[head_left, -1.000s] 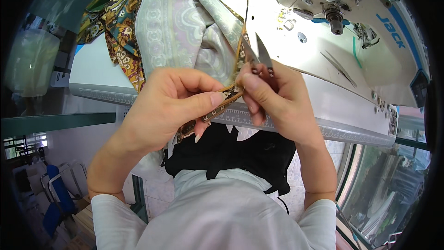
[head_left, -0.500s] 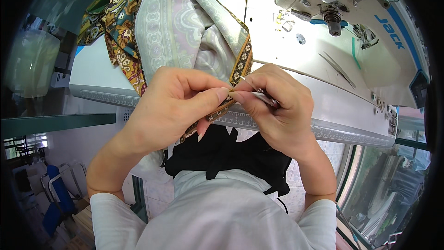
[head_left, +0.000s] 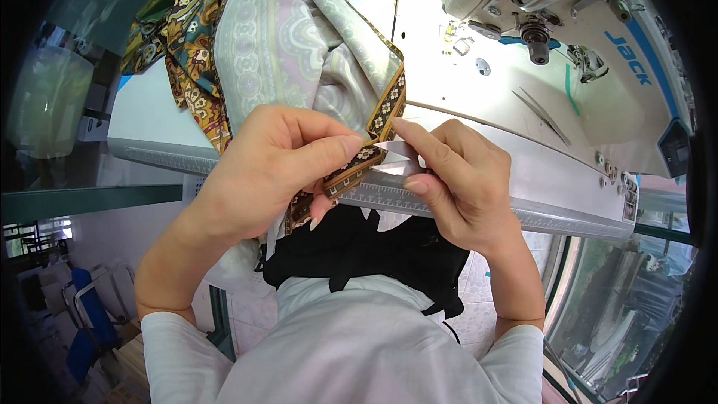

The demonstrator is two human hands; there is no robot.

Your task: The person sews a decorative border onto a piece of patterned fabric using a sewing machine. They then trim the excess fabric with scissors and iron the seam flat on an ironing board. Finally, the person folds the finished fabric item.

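My left hand pinches a brown patterned trim band sewn along the edge of a pale green and lilac fabric, thumb on top of the band. Facing it, my right hand holds small metal thread snips, with the blade tips pointing left and touching the trim right by my left thumb. Both hands hover over the front edge of the white sewing table. The fabric drapes back across the table and down over its edge.
A white and blue industrial sewing machine stands at the right rear. Metal tweezers lie on its bed. A multicoloured printed cloth is heaped at the left rear. A ruler strip runs along the table's front edge.
The snips pointed upward a second ago; my right hand has turned them down and leftward onto the trim. My left hand has kept its pinch on the band.
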